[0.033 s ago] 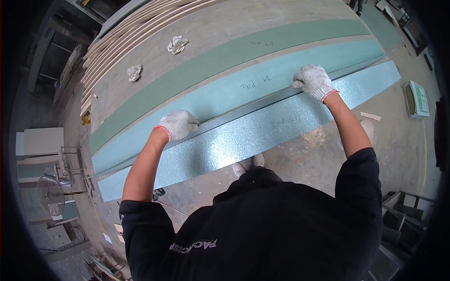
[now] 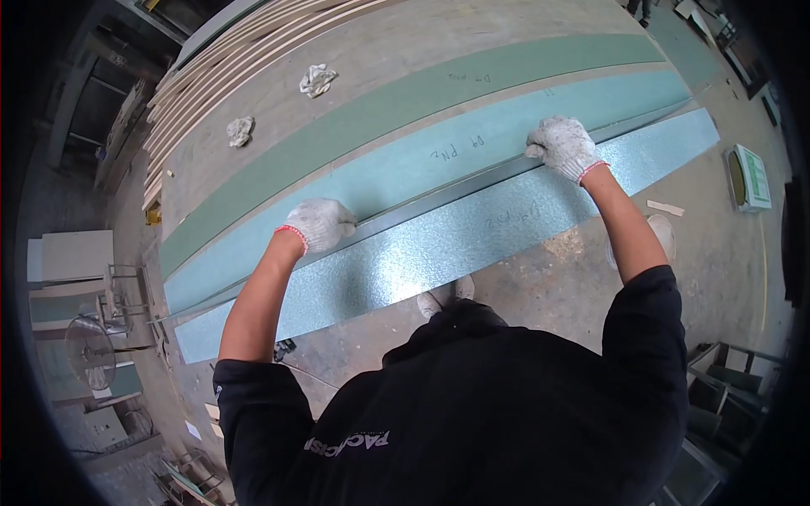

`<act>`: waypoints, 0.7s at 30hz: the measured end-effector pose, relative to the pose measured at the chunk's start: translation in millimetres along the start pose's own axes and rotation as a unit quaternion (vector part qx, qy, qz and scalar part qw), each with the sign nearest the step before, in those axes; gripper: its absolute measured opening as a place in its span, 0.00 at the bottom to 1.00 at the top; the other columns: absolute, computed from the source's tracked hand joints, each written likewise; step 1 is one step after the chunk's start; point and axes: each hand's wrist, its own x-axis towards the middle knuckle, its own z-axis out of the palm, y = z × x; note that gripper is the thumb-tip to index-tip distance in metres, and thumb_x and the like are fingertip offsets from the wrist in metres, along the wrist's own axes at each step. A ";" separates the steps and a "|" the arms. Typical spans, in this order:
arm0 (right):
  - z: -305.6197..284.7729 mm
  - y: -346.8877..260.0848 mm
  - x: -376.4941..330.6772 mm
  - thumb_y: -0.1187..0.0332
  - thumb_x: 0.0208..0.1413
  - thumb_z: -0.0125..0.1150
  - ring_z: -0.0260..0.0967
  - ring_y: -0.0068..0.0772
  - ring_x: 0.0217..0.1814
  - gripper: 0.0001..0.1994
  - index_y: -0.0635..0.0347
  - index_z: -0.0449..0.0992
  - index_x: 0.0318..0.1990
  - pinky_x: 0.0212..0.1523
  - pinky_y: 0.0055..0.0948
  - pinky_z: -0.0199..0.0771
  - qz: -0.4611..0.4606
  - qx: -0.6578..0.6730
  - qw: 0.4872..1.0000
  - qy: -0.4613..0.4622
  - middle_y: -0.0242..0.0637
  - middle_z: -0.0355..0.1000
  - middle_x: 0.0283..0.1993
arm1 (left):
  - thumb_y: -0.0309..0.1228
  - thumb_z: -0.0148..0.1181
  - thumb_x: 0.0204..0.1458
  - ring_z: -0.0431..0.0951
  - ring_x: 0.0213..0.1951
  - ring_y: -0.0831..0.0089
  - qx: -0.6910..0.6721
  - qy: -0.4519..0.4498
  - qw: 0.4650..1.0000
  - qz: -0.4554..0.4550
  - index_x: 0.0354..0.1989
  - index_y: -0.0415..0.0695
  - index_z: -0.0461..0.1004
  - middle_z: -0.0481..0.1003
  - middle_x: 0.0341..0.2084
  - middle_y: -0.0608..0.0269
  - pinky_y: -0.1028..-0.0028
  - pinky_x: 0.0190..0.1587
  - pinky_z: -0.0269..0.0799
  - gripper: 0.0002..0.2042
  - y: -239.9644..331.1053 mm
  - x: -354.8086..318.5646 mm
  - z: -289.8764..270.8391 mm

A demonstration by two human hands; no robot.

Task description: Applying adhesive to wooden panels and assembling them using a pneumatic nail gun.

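Note:
My left hand (image 2: 319, 225), in a white knitted glove with a red-trimmed cuff, is closed with its fingertips at a long narrow grey strip (image 2: 447, 196). Farther right along that strip, my right hand (image 2: 561, 148), gloved the same way, pinches its edge with curled fingers. Beyond the strip lies a long pale blue-green panel (image 2: 405, 169) with handwritten marks. On the near side a shiny, textured metal sheet (image 2: 439, 249) slopes toward me. Whether strip and sheet are one bent piece I cannot tell. Both sets of fingertips are partly hidden.
A darker green panel (image 2: 405, 94) lies farther back on the worktable (image 2: 439, 34). Two crumpled white cloths (image 2: 318, 81) rest beyond it, near stacked wooden strips (image 2: 190, 105). A fan (image 2: 90, 350) stands at left. A white-and-green box (image 2: 749, 179) sits on the floor at right.

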 end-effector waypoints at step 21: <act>-14.0 30.5 2.8 0.57 0.53 0.65 0.78 0.45 0.46 0.09 0.48 0.85 0.37 0.48 0.45 0.76 -0.051 0.023 0.991 -0.119 0.39 0.80 0.36 | 0.36 0.57 0.57 0.79 0.47 0.49 0.008 0.045 0.998 0.035 0.48 0.49 0.82 0.80 0.43 0.50 0.57 0.51 0.73 0.14 0.9 -17.8 13.5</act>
